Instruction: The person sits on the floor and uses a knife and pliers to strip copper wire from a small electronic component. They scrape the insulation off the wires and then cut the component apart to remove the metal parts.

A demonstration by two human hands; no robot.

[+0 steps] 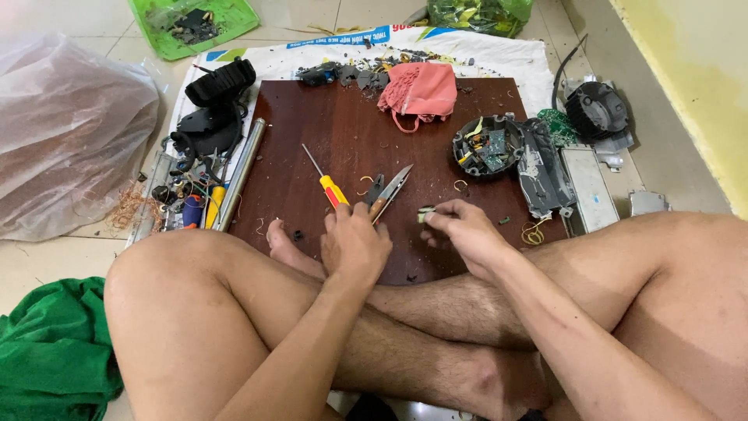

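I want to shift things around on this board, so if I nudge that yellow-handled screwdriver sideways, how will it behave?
The yellow-handled screwdriver lies flat on the dark wooden board, which looks smooth, so it would probably slide easily. Its rounded handle suggests it may roll a little. The thin metal shaft looks stiff, and the tool seems light. It lies just ahead of the left hand.

- One dark brown wooden board (312, 132), lying on the floor.
- Two bare hands: left hand (354, 243), right hand (466, 234), both at the board's near edge.
- One yellow-handled screwdriver (331, 187), mid-board.
- One pair of scissors (388, 191), just beside the screwdriver.
- One pink cloth (421, 90), at the board's far edge.
- One round opened black housing (487, 146), near the board's right edge.
- One green tray (195, 27), beyond the far left corner.
- One metal tube (241, 171), along the left edge.
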